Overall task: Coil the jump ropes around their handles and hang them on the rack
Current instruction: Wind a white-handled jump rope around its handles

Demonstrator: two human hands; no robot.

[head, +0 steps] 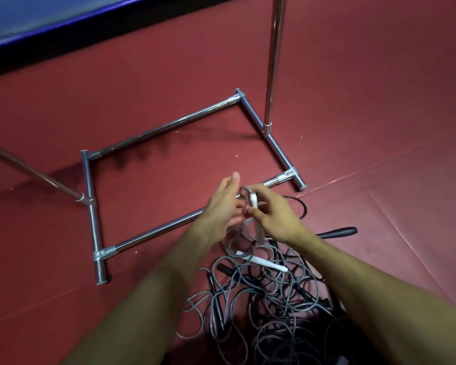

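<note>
Above a tangled heap of grey and black jump ropes (pixel 269 293) on the red mat floor (pixel 353 101), the right hand (pixel 275 216) pinches an upright white plastic rope handle (pixel 256 219). The left hand (pixel 223 206) is open beside it, fingers near the grey cord. A second white handle (pixel 261 262) lies on the heap. The chrome tube rack (pixel 153 133) stands just beyond.

The tangled jump ropes (pixel 261 293) crowd the red floor (pixel 366 101) at its near edge. The rack base (pixel 166 130) frames open floor; its upright pole (pixel 274 61) blocks the right.
</note>
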